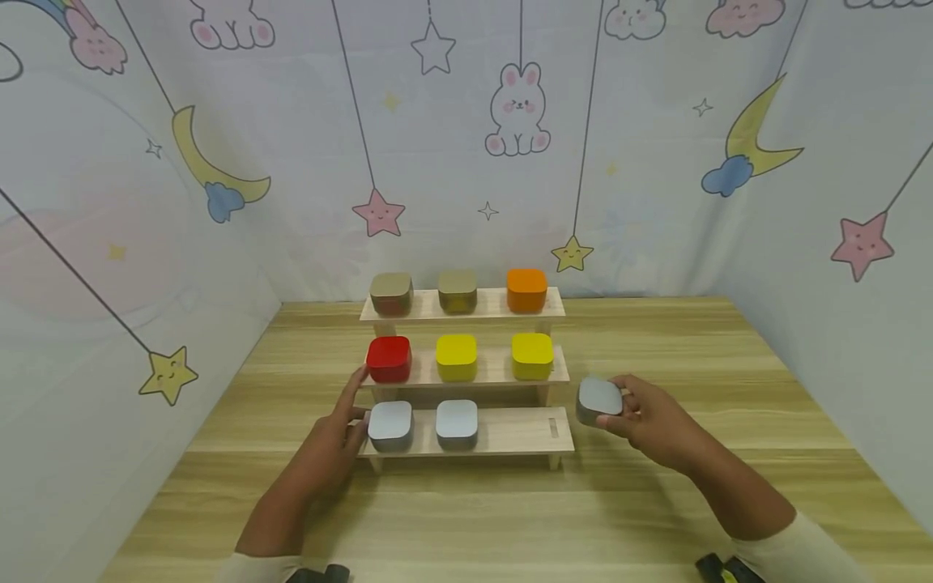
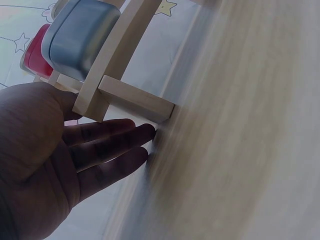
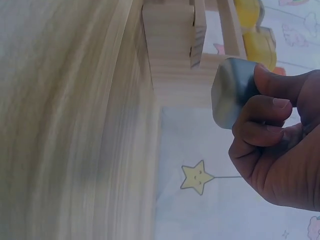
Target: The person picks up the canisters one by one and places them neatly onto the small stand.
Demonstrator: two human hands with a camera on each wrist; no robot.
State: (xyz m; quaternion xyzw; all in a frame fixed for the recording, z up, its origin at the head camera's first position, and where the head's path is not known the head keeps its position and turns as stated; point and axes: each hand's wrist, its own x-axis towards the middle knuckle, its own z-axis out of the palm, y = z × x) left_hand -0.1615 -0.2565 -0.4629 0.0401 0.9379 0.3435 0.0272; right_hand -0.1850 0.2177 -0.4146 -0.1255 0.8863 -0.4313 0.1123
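My right hand (image 1: 652,417) pinches a small silver-grey tin (image 1: 600,398) with rounded corners between thumb and fingers, just right of the lowest shelf. In the right wrist view this grey tin (image 3: 232,92) is clear of the table. My left hand (image 1: 335,445) is at the left end of a three-step wooden rack, fingers extended and thumb at the end of the lowest shelf (image 1: 510,433). On that shelf stand two grey tins, the left one (image 1: 390,425) near my left hand and another (image 1: 457,423) in the middle. The shelf's right part is bare.
The middle shelf carries a red tin (image 1: 389,359) and two yellow tins (image 1: 457,357). On the top shelf are two khaki-topped tins (image 1: 391,293) and an orange tin (image 1: 526,290). The rack stands on a wood-grain table (image 1: 656,348) enclosed by patterned cloth (image 1: 452,162).
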